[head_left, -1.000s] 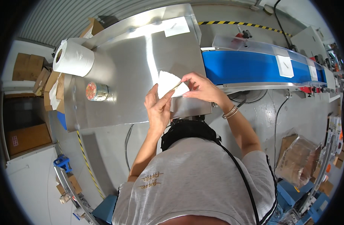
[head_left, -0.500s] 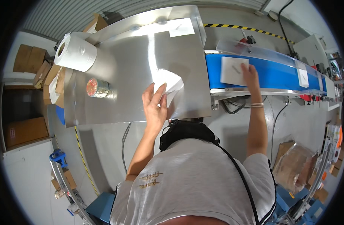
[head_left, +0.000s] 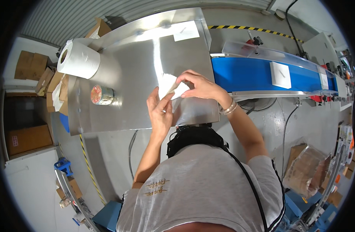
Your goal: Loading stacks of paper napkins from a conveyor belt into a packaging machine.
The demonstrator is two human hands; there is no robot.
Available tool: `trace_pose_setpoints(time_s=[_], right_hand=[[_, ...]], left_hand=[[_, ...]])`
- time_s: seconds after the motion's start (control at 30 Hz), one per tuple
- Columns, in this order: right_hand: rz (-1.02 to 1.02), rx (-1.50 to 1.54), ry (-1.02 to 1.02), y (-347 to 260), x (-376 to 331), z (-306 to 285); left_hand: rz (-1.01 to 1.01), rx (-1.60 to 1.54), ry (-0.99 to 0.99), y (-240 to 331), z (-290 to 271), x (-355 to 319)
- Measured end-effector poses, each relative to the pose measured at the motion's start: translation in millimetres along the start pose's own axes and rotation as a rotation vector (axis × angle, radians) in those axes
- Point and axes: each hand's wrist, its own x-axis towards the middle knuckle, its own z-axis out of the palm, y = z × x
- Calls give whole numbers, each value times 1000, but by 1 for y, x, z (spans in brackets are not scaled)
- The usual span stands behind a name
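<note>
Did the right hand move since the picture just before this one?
Yes: the right hand went left, from over the blue belt to the paper above the metal table.

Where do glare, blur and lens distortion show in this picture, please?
Head view: a bright streak of glare runs down the steel table toward the white paper in the hands, which show no strong blur; head view again: the corrugated wall curves near the rim, and the corners fall to black.
</note>
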Motion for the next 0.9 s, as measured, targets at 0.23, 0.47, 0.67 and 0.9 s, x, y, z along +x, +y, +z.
trace_pose_setpoints(time_s=[0.23,0.47,0.67,0.9], right_hand=[[468,76,250,47,-49,-38],[679,-110,901,150,-156,-160],[731,-1145,1098,141,-188,-187],[-129,-236,311,29,-122,-73]], left_hand=[[-158,-62,177,-6,2,13],[28,76,39,0,0,18],[109,44,-75,18,10,27],[249,-91,-354,56,33,43]])
